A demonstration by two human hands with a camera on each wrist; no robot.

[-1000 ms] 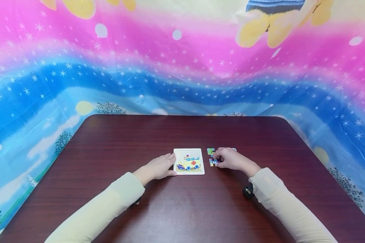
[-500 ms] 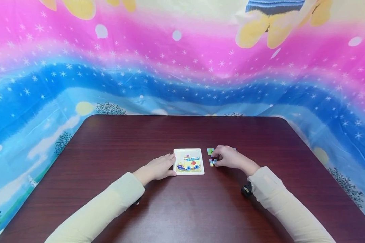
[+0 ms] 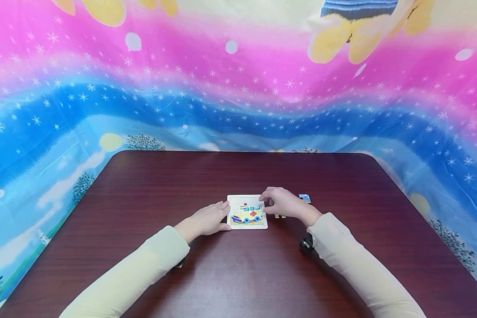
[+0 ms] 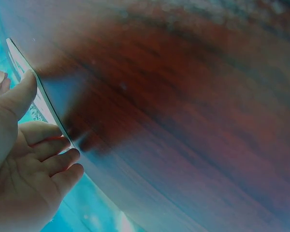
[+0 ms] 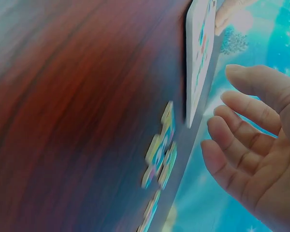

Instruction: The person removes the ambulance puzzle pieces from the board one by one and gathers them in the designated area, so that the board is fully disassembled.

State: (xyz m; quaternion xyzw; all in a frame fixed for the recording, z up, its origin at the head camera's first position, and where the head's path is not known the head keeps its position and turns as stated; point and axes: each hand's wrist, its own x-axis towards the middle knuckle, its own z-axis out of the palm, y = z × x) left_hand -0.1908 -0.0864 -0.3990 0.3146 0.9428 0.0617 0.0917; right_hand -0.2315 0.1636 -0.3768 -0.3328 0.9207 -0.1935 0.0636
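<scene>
A white-framed square puzzle board (image 3: 247, 228) with a yellow ambulance picture lies flat on the table. My left hand (image 3: 202, 219) rests along its left edge, fingers nearly straight and thumb at the near corner. Over the board's right edge hovers my right hand (image 3: 284, 203), its fingers loosely bent. In the right wrist view the thumb and fingers of that hand stand apart, with nothing visible between them. Several puzzle pieces (image 5: 159, 150) lie on the table right of the board. From the head, one puzzle piece (image 3: 280, 216) is partly covered by the right hand.
A blue-and-white puzzle piece (image 3: 304, 198) lies beyond the right hand. The dark red-brown table (image 3: 238, 269) has rounded far corners. A colourful cloth (image 3: 238, 97) with snowflakes hangs behind it and at its sides.
My right hand has moved left from the loose pieces to the board's right edge, uncovering the far-right piece. The left hand and the board stay in place.
</scene>
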